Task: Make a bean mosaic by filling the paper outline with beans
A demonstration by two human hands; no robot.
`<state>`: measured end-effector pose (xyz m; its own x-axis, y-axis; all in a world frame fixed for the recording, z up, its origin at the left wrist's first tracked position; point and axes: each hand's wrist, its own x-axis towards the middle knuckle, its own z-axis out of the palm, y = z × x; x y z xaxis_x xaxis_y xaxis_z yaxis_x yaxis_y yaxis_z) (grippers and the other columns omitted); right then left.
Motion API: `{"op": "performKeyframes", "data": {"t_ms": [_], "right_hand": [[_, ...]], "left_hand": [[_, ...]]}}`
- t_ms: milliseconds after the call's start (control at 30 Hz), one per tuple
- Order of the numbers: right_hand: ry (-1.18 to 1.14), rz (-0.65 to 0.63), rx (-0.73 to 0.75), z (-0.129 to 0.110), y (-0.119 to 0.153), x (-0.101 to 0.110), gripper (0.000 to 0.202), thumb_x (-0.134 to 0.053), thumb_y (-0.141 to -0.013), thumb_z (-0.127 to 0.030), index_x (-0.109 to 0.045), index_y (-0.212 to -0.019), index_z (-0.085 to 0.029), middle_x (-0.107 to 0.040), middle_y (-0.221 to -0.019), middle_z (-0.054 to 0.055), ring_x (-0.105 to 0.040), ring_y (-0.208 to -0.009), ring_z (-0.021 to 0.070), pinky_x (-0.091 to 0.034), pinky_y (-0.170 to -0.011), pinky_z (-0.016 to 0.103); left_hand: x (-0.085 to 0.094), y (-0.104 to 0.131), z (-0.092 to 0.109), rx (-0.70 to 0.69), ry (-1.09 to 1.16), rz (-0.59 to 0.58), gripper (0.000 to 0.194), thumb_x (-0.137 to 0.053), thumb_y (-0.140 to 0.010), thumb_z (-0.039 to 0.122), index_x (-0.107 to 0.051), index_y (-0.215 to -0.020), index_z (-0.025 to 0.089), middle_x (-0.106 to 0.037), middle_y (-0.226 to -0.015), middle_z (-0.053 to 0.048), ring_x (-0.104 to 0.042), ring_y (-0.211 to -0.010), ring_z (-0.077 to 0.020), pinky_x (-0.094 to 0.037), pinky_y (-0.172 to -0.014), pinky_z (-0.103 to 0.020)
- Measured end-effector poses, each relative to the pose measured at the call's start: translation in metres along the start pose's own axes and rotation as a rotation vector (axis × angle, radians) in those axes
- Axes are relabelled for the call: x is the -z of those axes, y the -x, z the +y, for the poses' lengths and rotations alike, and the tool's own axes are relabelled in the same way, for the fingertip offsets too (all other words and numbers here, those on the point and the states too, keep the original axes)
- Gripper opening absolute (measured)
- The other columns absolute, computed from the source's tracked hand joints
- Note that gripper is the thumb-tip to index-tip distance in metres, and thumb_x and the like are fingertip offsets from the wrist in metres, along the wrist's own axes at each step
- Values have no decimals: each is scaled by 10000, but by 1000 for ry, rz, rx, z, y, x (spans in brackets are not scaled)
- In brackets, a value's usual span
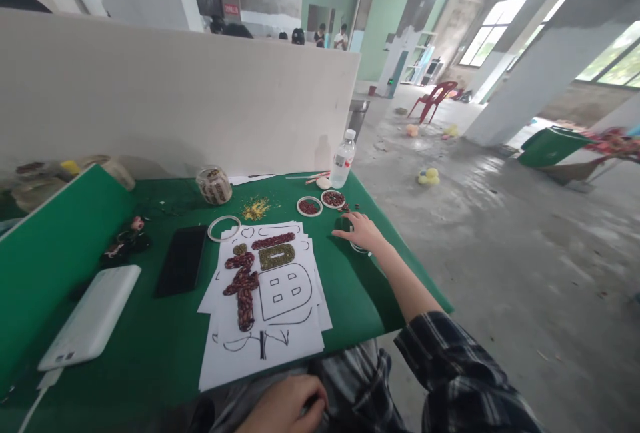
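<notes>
My right hand reaches over the right side of the green table, its fingers bent and apart above a round white-rimmed item that it partly hides. Whether it grips this item is unclear. My left hand rests low by my lap, fingers curled, contents hidden. Between them and the partition lies a paper stack with a drawn character, partly filled with dark red beans and green beans. Two small dishes of red beans sit beyond my right hand, with loose beans beside them.
A water bottle stands at the back right. A jar, yellow bits and a white ring lie behind the papers. Left are a black phone and a white power bank. A partition borders the back.
</notes>
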<state>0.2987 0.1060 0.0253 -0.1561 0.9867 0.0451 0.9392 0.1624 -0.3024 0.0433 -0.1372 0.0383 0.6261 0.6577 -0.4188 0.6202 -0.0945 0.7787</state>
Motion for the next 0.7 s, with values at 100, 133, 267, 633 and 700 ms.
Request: {"op": "performKeyframes", "data": {"t_ms": [100,133,267,633,700], "right_hand": [[2,10,148,3,11,-2,536,-535,-783,-607,-561,-1170,-238,-543,-1205,97,-469,-1116,263,-347,-938,371],[3,7,200,5,16,-1,516,-530,-789,-602,-567,-1161,-245,-540,-1205,88,-476,-1102,254,-349,-933,366],[84,10,309,16,30,2,507,-529,-784,-611,-584,-1119,-235,-532,-1194,89,-485,-1065,256,-340,-916,375],[224,-69,157,32,44,-9,298,-379,-926,-380,-576,-822,-181,-634,-789,84,-567,-719,183,-330,-645,254],[224,-57,105,35,48,-10,284,-389,-921,-369,-564,-802,-180,-628,-722,74,-561,-651,175,-309,-597,248]], "left_hand": [[4,0,4,7,3,-13,245,-411,-838,240,-648,-888,203,-676,-903,-30,-592,-797,-155,-384,-669,-212],[4,0,4,15,7,-22,242,-413,-838,237,-648,-885,202,-677,-903,-30,-593,-796,-153,-384,-667,-209],[0,-2,-1,20,23,-25,237,-412,-842,237,-643,-885,204,-675,-897,-24,-592,-801,-146,-387,-677,-202],[-3,-6,-1,4,42,-46,247,-406,-857,265,-640,-894,193,-667,-904,-34,-592,-828,-153,-401,-712,-217],[-3,-6,-1,10,42,-52,251,-404,-861,277,-640,-890,196,-665,-904,-31,-589,-834,-154,-402,-719,-219]]}}
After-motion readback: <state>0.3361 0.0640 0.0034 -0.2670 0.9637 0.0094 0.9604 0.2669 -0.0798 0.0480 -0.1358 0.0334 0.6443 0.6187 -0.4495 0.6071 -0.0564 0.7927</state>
